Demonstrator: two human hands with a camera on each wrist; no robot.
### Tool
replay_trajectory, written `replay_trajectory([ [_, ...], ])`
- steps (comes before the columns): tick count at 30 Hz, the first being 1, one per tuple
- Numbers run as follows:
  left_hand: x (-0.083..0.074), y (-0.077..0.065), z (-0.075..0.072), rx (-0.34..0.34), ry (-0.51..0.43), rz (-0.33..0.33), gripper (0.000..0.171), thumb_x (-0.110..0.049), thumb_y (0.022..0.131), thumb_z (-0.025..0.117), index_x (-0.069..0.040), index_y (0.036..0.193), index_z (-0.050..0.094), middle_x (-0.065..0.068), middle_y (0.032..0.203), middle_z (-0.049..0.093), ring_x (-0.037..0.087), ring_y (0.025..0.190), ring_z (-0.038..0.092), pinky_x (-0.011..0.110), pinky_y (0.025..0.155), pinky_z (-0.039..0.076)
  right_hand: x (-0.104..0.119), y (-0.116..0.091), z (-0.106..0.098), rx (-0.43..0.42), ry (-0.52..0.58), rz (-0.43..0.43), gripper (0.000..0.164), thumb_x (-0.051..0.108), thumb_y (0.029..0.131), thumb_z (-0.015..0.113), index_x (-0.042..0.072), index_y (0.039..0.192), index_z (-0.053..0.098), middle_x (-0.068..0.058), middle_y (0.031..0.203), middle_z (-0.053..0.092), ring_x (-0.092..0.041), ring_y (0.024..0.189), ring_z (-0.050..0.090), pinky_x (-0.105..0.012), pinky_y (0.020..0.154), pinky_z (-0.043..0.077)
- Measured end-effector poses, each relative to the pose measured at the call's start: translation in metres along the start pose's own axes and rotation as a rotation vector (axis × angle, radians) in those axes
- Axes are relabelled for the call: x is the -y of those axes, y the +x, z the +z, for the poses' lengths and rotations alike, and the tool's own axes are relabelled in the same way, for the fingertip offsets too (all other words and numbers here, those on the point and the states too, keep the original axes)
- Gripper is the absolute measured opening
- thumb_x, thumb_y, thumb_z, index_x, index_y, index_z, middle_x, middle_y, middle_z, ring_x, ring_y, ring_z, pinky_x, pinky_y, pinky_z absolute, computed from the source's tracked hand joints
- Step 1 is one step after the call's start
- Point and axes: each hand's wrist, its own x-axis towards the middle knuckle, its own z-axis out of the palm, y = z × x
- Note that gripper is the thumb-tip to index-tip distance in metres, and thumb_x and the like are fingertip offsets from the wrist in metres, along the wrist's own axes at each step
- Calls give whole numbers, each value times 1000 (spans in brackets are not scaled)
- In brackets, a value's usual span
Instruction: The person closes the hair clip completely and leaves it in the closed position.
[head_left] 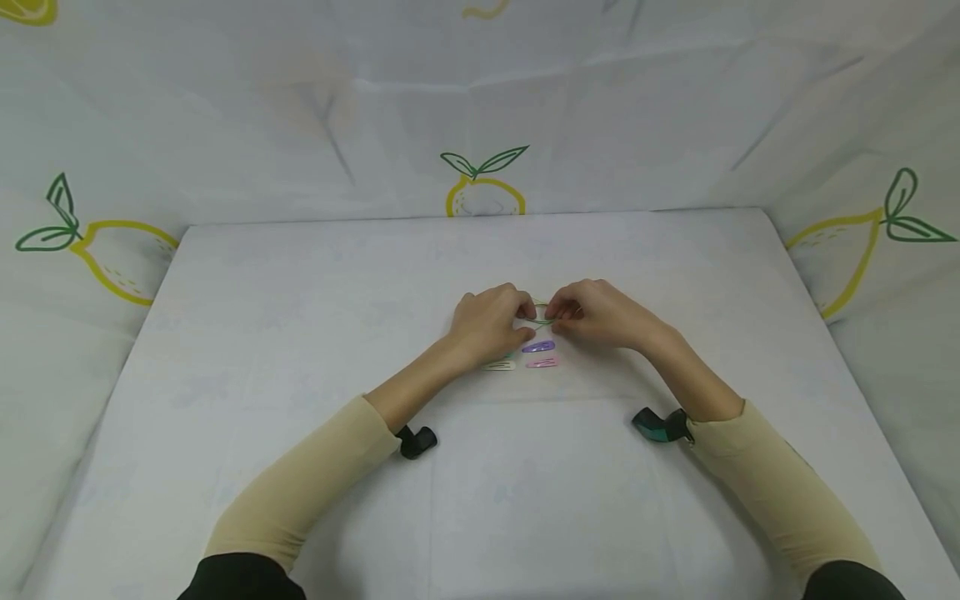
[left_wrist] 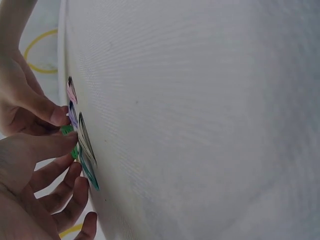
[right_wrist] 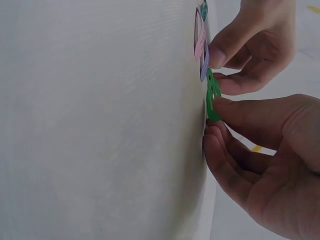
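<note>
Slanting up from lower left, left forearm in a beige sleeve (head_left: 300, 483), dark fabric (head_left: 240, 577) at the bottom edge, black wrist device (head_left: 417, 442) on its inner side. Wrist bare, bent over the counter (head_left: 510, 500); left grip (head_left: 491, 323) back-up, turned inward, thumb on the near side, fingers curved on the far side. Thumb and forefinger are at the near-left end of the green clip (right_wrist: 213, 92); cannot tell if they pinch it or only touch. Other left fingers fanned and bent in the left wrist view.

Just below the left grip: cream clip (head_left: 498, 366), with teal clip (left_wrist: 89, 175) beside it, mostly covered in the head view. Green clip sits between both grips, beyond the other clips; cannot tell if it is raised off the counter. Purple clip (head_left: 538, 347) just nearer the person, pink clip (head_left: 542, 362) next below that, both flat on the counter.

Right grip (head_left: 603, 315) faces the left one, knuckles up, pinching green clip's other end, thumb on top, fingers bent underneath. Right forearm angles down to lower right; dark wrist device (head_left: 660, 425) at the cuff of the right sleeve (head_left: 787, 492).
</note>
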Motion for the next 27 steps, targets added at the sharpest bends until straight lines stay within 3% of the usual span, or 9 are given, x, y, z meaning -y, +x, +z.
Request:
replay_trajectory([
  [18,-1,1,1,-3,-6,-15,16,-28,98,81,-19,111,78,-4,114,75,15,111,71,51,98,51,-3,1,1,-30,-4,-7,14,-1,99,69,3,105,81,-9,98,80,-23,91,67,-39,88,55],
  [27,4,0,1,-27,-59,8,12,-24,99,79,-18,109,77,-3,115,78,16,112,73,48,96,55,1,-1,2,-58,16,-18,15,-1,99,69,1,108,80,-11,102,81,-24,94,72,-43,92,58],
])
